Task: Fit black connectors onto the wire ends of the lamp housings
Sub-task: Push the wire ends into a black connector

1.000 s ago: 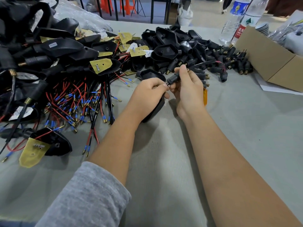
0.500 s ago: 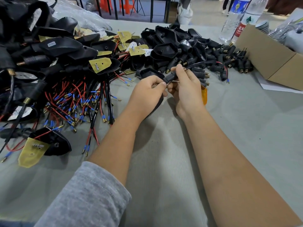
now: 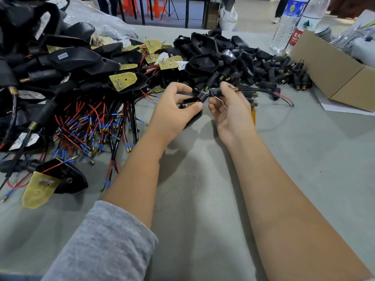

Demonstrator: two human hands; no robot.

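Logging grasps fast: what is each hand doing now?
Left hand: grips a black plastic lamp housing.
Right hand: pinches a black cylindrical connector.

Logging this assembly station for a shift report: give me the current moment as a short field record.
left hand: grips a lamp housing
right hand: pinches a black connector on the housing's wire
wire: trails right from the connector, red and blue ends free
loose connectors: heaped behind the hands
wired housings: piled at left
table: grey cloth
box: cardboard, far right
bottles: two, behind the box
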